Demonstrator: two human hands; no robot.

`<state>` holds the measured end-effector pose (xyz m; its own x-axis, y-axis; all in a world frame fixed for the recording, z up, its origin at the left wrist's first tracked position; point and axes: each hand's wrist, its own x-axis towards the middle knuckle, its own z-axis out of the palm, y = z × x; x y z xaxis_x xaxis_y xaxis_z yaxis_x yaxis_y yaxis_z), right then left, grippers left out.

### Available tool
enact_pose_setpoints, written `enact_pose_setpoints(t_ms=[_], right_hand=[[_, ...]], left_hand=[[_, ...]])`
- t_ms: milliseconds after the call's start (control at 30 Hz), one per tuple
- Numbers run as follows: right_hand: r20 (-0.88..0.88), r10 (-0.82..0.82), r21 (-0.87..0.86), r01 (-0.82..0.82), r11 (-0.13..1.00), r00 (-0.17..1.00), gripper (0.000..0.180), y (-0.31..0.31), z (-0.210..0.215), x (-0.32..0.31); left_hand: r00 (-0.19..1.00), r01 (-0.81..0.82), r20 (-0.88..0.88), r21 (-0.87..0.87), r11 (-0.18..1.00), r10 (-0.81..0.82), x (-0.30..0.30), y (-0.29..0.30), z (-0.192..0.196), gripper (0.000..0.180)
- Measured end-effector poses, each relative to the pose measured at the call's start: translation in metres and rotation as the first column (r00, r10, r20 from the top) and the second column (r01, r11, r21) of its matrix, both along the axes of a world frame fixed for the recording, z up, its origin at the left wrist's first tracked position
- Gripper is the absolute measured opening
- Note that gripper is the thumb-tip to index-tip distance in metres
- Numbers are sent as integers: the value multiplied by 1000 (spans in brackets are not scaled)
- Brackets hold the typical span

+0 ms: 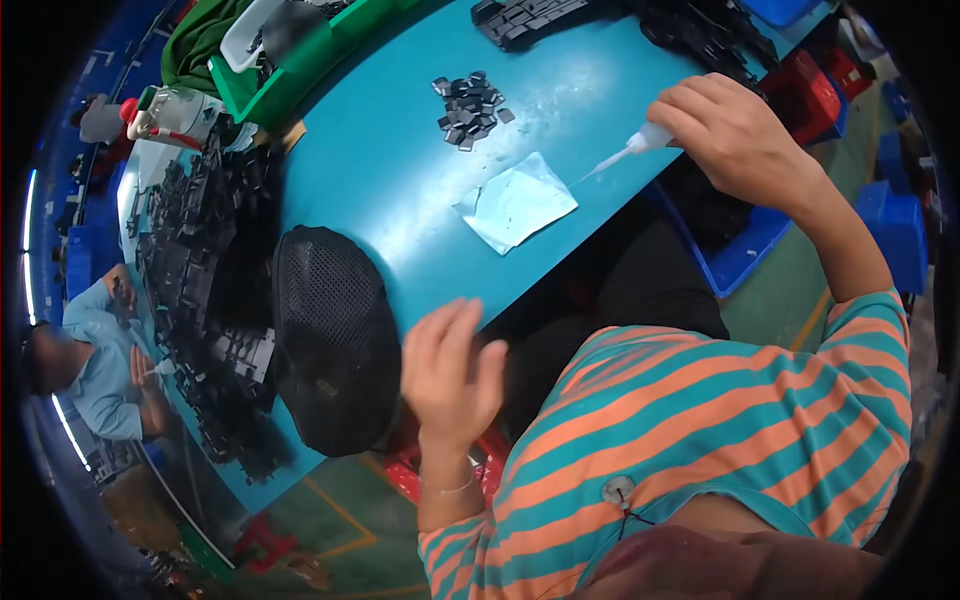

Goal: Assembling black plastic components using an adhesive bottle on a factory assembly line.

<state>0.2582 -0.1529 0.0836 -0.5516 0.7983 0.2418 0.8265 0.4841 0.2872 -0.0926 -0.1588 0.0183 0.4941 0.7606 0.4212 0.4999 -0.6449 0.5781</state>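
My right hand point(735, 145) is wrapped round a small white squeeze bottle point(650, 138) with a long thin nozzle. The nozzle slants down to the left, its tip close to the right corner of a folded pale cloth or paper pad point(520, 205) on the blue-green table point(390, 180). Whether tip and pad touch, I cannot tell. My left hand point(455, 375), slightly blurred, hovers by the table's near edge with its thumb apart from the fingers and nothing in it. Beyond the pad lies a loose pile of small flat black pieces point(470, 110).
A black mesh-covered bag or cushion point(330, 340) stands left of my left hand. Black plastic parts point(200, 250) are heaped along the left. A green bin point(290, 75) is at the back left, larger black parts point(525, 18) at the far edge. A co-worker point(105, 350) sits at far left.
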Motion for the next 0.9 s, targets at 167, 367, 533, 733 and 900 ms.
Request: enact_pose_setpoints(t_ms=[167, 367, 533, 733, 900], right_hand=[[101, -2, -61, 8, 998, 995, 24, -3, 8, -12], [205, 43, -18, -40, 999, 978, 26, 5, 12, -19], [208, 90, -15, -89, 996, 974, 25, 12, 12, -23], [225, 83, -66, -70, 995, 971, 26, 14, 12, -26], [258, 86, -57, -74, 996, 962, 27, 14, 11, -28]], left_hand=[[999, -22, -47, 63, 998, 25, 15, 14, -35, 33], [999, -48, -1, 64, 997, 48, 16, 21, -39, 29], [997, -54, -45, 109, 993, 59, 16, 21, -44, 32], [998, -41, -51, 105, 994, 47, 15, 21, -46, 33], [998, -39, -49, 97, 995, 44, 14, 20, -45, 34]])
